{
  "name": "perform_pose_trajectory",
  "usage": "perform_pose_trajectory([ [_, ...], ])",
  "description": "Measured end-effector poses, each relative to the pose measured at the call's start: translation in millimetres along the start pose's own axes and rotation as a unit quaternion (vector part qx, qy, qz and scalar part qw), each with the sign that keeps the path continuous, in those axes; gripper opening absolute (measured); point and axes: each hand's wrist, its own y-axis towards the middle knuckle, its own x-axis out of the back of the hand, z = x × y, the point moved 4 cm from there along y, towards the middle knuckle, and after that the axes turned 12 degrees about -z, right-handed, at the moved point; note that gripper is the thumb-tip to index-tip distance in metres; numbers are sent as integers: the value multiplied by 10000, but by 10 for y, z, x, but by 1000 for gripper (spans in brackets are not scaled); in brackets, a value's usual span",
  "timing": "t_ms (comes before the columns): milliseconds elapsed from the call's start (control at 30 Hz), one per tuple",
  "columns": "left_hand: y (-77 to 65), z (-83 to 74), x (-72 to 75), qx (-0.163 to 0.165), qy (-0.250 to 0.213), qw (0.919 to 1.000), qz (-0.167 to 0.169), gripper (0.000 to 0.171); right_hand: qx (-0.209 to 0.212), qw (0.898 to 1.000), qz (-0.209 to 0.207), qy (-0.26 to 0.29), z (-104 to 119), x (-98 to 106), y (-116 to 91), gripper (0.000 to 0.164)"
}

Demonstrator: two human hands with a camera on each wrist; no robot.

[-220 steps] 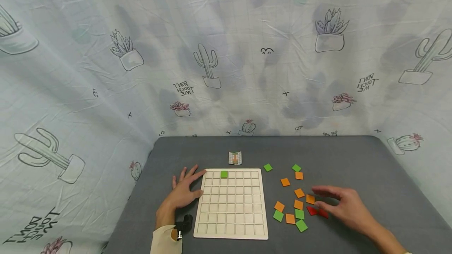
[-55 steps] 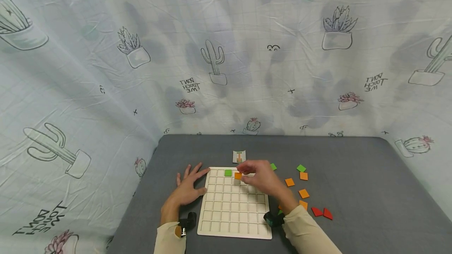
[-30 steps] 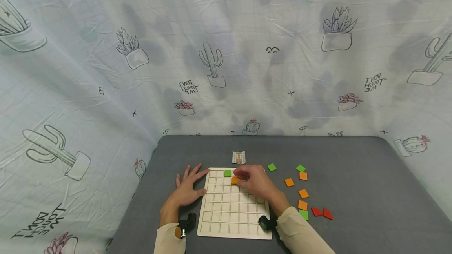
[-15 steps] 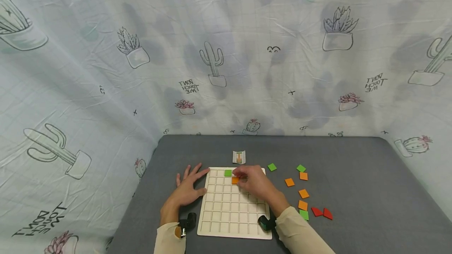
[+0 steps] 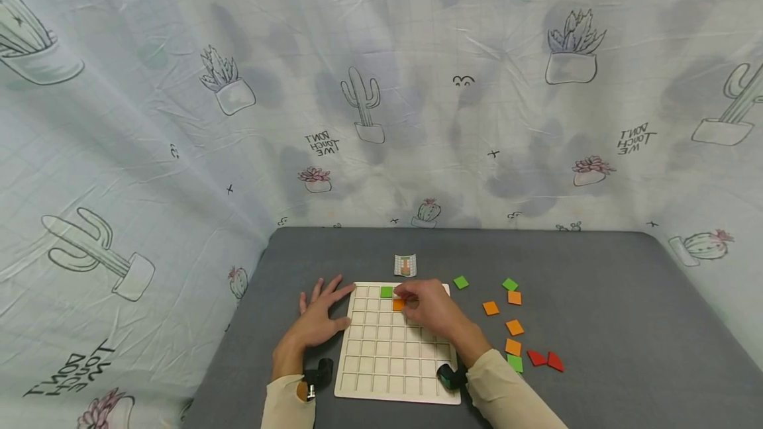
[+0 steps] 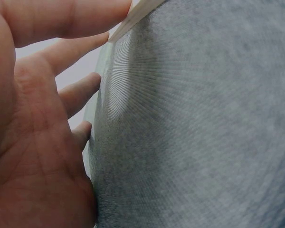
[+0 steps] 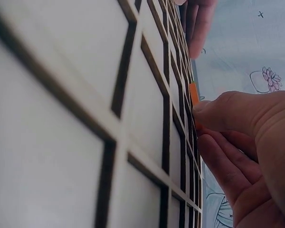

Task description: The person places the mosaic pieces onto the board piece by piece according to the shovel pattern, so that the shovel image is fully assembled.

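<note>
1. Right hand (image 5: 430, 308) pinches an orange tile (image 5: 398, 306) in the board's (image 5: 381, 349) second row from its far edge, near mid-width. Left hand (image 5: 318, 322): fingers spread, touching board's left edge.
2. Risks: tile off-square could snag a divider; light left contact could let board slide; right sleeve (image 5: 507, 382) could sweep loose tiles off board's right edge.
3. Visible loose: 4 orange tiles (image 5: 491, 308), 3 green tiles (image 5: 461, 282), 2 red pieces (image 5: 556, 361). On board: 1 green tile (image 5: 386, 292).
</note>
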Motion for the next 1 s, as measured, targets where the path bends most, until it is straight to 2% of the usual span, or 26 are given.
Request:
perform_pose_trajectory([
  [600,6,-10,0,15,67,10000,-52,72,90,9999,-56,104,12,23,18,33],
  [800,6,-10,-4,10,66,9999,-81,72,161,9998,-85,62,22,106,-19,32],
  [1000,0,3,1,2,11,10000,-52,72,2,9998,56,208,39,212,-91,31],
])
